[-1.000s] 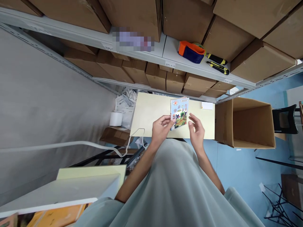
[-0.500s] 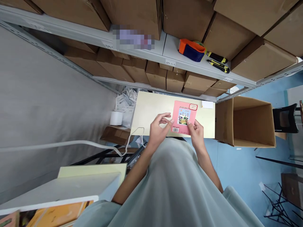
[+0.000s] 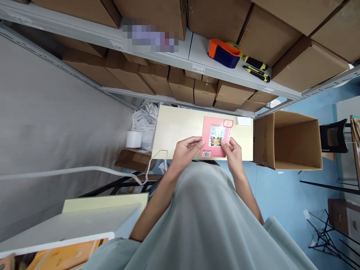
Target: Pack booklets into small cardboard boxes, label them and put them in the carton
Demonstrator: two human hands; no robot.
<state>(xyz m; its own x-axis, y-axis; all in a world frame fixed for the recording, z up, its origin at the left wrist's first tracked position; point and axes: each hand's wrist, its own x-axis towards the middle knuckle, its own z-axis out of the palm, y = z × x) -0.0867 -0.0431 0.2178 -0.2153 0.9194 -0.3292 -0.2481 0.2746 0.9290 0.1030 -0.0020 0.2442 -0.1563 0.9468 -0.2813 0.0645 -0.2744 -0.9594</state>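
Observation:
A thin pink book with a small colour picture, a barcode and a red-edged label faces up toward me above the pale table. My left hand pinches its left edge between thumb and fingers. On the other side, my right hand grips the lower right edge, its thumb lying over the picture and its fingers hidden behind. A small white card or pad lies on the table just beyond the book's right corner.
An open cardboard box stands right of the table. Above, shelves hold brown boxes, an orange and blue tape dispenser and yellow-black utility knives. A white cable crosses at left, near a white roll.
My left fingers, which were partly spread beside the book, have closed onto its left edge. The right hand keeps its grip. The whole view has shifted slightly.

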